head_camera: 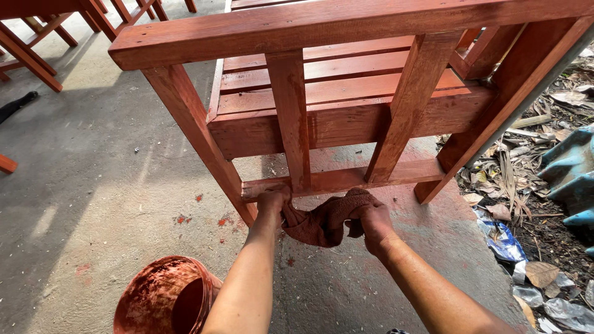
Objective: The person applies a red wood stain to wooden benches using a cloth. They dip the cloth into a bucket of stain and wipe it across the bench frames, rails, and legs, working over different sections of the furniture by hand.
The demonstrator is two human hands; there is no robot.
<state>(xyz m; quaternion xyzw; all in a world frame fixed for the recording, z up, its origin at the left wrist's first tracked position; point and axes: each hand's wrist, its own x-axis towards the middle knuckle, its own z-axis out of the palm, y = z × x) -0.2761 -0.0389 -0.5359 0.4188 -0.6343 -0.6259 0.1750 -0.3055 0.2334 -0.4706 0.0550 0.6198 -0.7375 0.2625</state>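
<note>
A reddish-brown stained wooden bench (346, 117) lies tipped on the concrete floor, its slats facing up and away from me. My left hand (272, 204) and my right hand (373, 224) both grip a stain-soaked brown rag (325, 219), stretched between them just below the bench's lowest rail (346, 179). My left hand touches that rail near a vertical slat. Both hands are smeared with the same red-brown stain.
A stain-coated bucket (167, 297) stands at my lower left. More red-brown wooden furniture (31, 43) sits at the upper left. Dry leaves, plastic litter (504, 241) and a blue object (572, 167) lie along the right edge of the concrete. Stain drips (223, 221) dot the floor.
</note>
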